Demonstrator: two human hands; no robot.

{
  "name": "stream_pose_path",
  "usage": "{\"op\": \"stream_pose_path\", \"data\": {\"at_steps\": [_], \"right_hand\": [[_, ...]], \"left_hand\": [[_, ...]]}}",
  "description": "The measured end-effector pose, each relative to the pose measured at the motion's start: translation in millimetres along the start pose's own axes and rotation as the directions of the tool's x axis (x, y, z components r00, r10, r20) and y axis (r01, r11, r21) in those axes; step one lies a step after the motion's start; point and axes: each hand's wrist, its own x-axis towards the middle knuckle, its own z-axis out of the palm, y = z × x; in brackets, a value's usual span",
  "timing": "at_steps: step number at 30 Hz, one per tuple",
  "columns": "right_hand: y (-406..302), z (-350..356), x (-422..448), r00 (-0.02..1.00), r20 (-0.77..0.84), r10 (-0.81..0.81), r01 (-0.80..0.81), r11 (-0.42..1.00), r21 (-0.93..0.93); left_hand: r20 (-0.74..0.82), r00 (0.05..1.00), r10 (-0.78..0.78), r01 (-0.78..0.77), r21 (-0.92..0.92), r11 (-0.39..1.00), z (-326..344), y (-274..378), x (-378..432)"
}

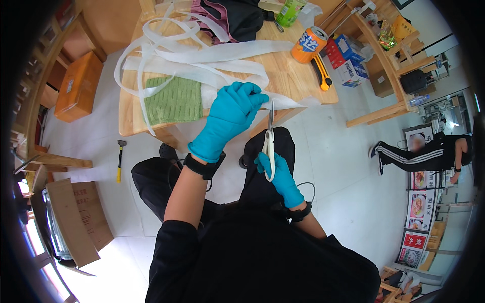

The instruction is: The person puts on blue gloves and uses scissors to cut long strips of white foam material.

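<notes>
My left hand (232, 113), in a teal glove, pinches a white strip of thin fabric (288, 102) at the near edge of the wooden table (284, 72). My right hand (282, 178), gloved alike, grips scissors (269, 147) with pale handles by their loops. Their blades point away from me and their tips meet the strip, just right of my left fingertips. The blades look nearly closed; whether fabric lies between them I cannot tell. Long white strips (227, 53) curl across the tabletop. Partly beneath them lies a folded green ribbed cloth (173, 104).
An orange drink can (308, 44) and a yellow utility knife (321, 74) sit on the table's right side. Behind are a dark bag (242, 19) and a green bottle (291, 13). A hammer (120, 161) lies on the floor at left. A person (420, 151) stands far right.
</notes>
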Motion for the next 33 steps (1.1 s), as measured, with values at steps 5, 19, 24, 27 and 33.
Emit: {"op": "stream_pose_path", "data": {"at_steps": [5,19,24,27,33], "right_hand": [[12,-6,2,0.998,-0.01,-0.054,0.052,0.993,-0.107],[-4,0,11,0.992,-0.091,-0.084,0.068,0.984,-0.168],[13,-4,23,0.982,-0.111,-0.154,0.136,0.979,-0.153],[19,-4,27,0.982,-0.133,-0.131,0.115,0.986,-0.124],[25,-2,31,0.976,-0.125,-0.176,0.164,0.981,-0.102]], "left_hand": [[-0.01,1.0,-0.005,0.005,-0.024,1.0,-2,2,1],[0.027,0.999,-0.022,0.023,-0.034,0.999,-3,5,-4],[0.057,0.998,-0.003,0.005,-0.035,0.999,-4,3,-5],[0.066,0.998,-0.003,0.005,-0.025,1.0,-5,3,-5],[0.07,0.998,0.004,-0.003,-0.018,1.0,-5,3,-4]]}}
